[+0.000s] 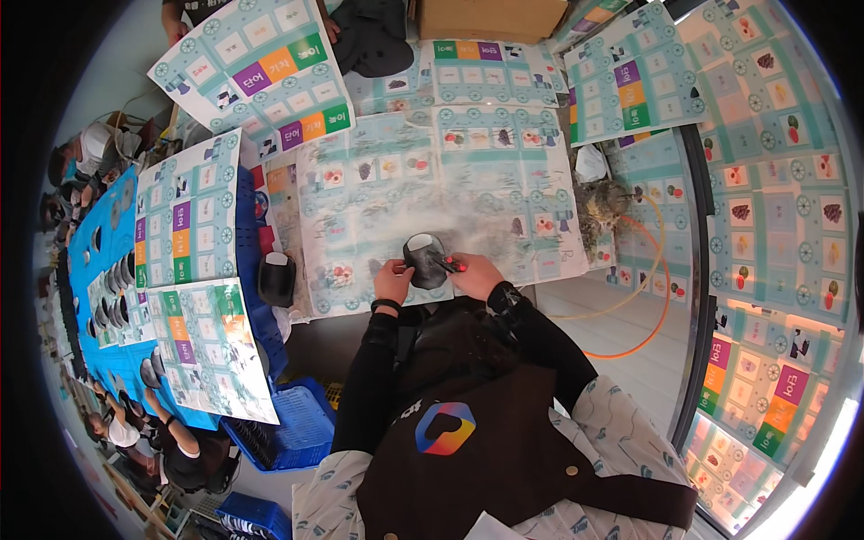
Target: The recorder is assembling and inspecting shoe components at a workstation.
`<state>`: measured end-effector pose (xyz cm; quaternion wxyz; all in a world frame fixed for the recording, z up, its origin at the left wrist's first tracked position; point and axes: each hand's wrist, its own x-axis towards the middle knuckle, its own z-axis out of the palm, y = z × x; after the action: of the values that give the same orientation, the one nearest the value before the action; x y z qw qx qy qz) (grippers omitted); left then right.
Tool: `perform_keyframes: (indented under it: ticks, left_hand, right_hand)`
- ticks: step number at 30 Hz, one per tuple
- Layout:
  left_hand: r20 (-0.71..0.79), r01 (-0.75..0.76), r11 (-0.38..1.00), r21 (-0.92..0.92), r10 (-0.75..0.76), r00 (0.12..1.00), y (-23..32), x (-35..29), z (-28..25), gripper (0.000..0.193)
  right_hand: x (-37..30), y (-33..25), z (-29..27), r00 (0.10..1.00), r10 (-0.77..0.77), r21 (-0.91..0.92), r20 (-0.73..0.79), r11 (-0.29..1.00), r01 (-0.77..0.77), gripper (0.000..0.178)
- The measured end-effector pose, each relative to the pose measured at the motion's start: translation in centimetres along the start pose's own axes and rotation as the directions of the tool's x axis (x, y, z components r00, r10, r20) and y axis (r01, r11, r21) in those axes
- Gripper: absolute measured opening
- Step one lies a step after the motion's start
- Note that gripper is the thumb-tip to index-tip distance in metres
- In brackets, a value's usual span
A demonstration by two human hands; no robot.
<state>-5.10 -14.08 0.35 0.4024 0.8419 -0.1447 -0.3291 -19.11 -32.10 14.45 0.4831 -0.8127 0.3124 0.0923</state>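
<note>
On the paper-covered work table (378, 207), my left hand (393, 283) grips the left edge of a rounded black moulded piece (419, 270) with a pale patch at its top. My right hand (477, 277) is closed round a small red and black tool (453, 264), whose kind is too small to make out. The tool's tip lies against the right side of the moulded piece. A similar black piece with a pale patch (276, 279) stands by the table's left edge. Grey-black dust smears the sheets around my hands.
A blue crate (301, 405) stands low at the left. Yellow and orange hoses (664, 297) curve down at the right, beside a dusty clump (603, 205). A cardboard box (490, 18) sits at the back. Several people work along a blue table (112, 211) at far left.
</note>
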Motion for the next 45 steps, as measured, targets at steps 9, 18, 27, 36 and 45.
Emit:
perform_keyframes:
  ticks: [9, 18, 27, 36, 45]
  left_hand:
    - [-0.086, 0.073, 0.977, -0.199, -0.092, 0.992, -3.0, -0.6, -3.4, 0.032]
    - [-0.004, 0.160, 0.899, -0.407, -0.177, 0.984, -3.8, -3.1, -7.6, 0.031]
    - [0.056, 0.205, 0.835, -0.510, -0.206, 0.977, -3.9, -4.4, -8.6, 0.030]
    - [0.051, 0.190, 0.816, -0.546, -0.193, 0.980, -4.3, -4.2, -9.8, 0.029]
    - [0.057, 0.199, 0.797, -0.571, -0.203, 0.978, -4.3, -4.6, -9.5, 0.026]
  right_hand:
    - [2.4, 0.9, 1.8, 0.993, 0.090, -0.008, -0.071, 0.996, -0.091, 0.037]
    - [2.6, 0.5, 1.4, 0.996, 0.075, 0.005, -0.052, 0.997, -0.075, 0.044]
    - [2.6, 1.6, 1.2, 0.999, 0.000, -0.003, 0.046, 1.000, 0.001, 0.047]
    - [2.4, 0.4, 0.0, 0.990, 0.031, 0.020, 0.139, 0.999, -0.034, 0.047]
    - [2.4, 0.5, 0.1, 0.995, 0.007, 0.010, 0.099, 1.000, -0.008, 0.046]
